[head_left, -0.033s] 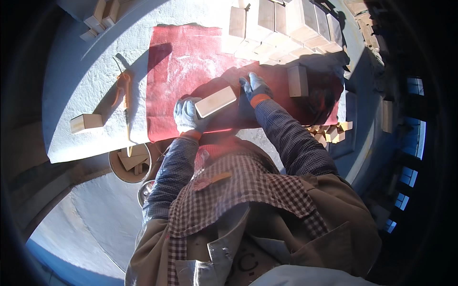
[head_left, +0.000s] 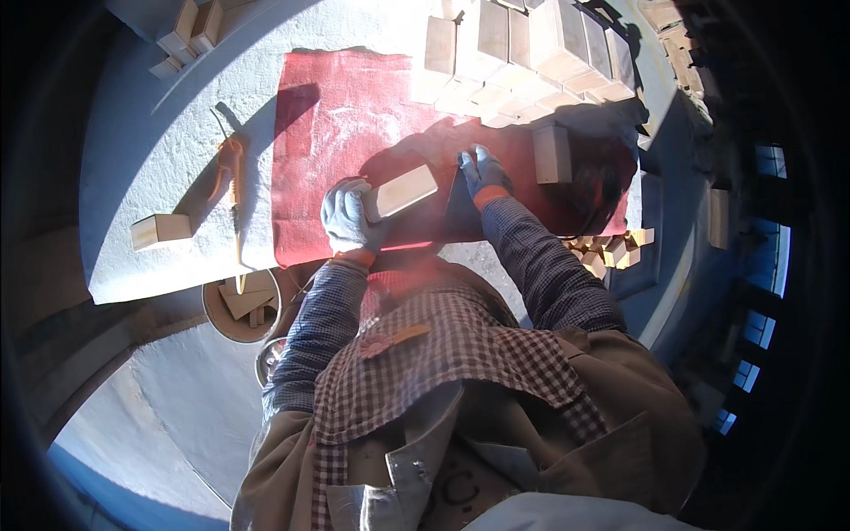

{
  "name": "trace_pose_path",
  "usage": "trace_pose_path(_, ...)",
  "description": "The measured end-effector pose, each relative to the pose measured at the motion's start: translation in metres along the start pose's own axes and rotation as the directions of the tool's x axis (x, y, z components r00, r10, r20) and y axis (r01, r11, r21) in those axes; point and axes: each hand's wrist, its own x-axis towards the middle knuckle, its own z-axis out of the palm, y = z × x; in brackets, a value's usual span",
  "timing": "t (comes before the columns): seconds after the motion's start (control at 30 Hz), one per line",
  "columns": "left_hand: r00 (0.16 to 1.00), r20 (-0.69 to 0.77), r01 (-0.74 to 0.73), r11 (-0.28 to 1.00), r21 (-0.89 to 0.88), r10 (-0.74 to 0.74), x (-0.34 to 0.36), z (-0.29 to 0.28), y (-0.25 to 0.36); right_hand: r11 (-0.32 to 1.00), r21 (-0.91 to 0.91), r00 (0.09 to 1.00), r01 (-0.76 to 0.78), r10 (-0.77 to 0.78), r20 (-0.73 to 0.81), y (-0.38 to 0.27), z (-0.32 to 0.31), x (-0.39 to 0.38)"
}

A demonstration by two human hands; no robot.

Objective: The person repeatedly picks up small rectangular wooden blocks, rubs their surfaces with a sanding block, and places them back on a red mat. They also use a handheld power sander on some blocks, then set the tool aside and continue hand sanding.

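Observation:
My left hand (head_left: 347,215), in a pale glove with an orange cuff, grips the left end of a light wooden block (head_left: 401,191), held slanted over a red cloth (head_left: 328,106). Just to the right, my gloved right hand (head_left: 481,171) has its fingers bent but apart, above a dark flat shape (head_left: 460,203) that I cannot make out. Another wooden block (head_left: 552,155) sits on the cloth farther right.
Stacked blocks (head_left: 522,53) fill the back right; more (head_left: 188,35) are back left. An orange-handled tool (head_left: 232,177) and a block (head_left: 159,230) lie on the pale surface at left. A bin of offcuts (head_left: 246,310) stands below; wood pieces (head_left: 611,250) are at lower right.
My right hand has moved slightly right and toward me, its fingers a little straighter. The block in my left hand has shifted slightly.

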Motion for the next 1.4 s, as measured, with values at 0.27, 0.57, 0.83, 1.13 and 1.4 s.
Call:
trace_pose_path(0.27,0.832,0.521,0.134,0.981,0.139,-0.187,0.046,0.012,0.031,0.893,0.446,0.998,0.061,-0.042,-0.051,0.015,-0.022,-0.008)
trace_pose_path(0.57,0.770,0.506,0.540,0.820,-0.192,-0.389,-0.023,0.049,-0.025,0.739,-0.034,0.728,0.673,-0.654,0.204,-0.173,-0.031,-0.047)
trace_pose_path(0.83,0.816,0.431,0.525,0.804,-0.278,-0.385,-0.014,0.034,-0.013,0.923,-0.097,0.928,0.373,-0.373,0.020,-0.152,-0.035,-0.024)
trace_pose_path(1.13,0.755,0.542,0.556,0.799,-0.229,-0.369,0.002,0.031,-0.024,0.992,-0.097,0.984,0.080,-0.064,0.165,-0.077,-0.034,0.003)
trace_pose_path(1.4,0.674,0.641,0.420,0.904,0.076,-0.367,0.033,-0.012,-0.043,0.947,0.277,0.984,0.165,-0.179,0.024,-0.024,-0.023,-0.041)
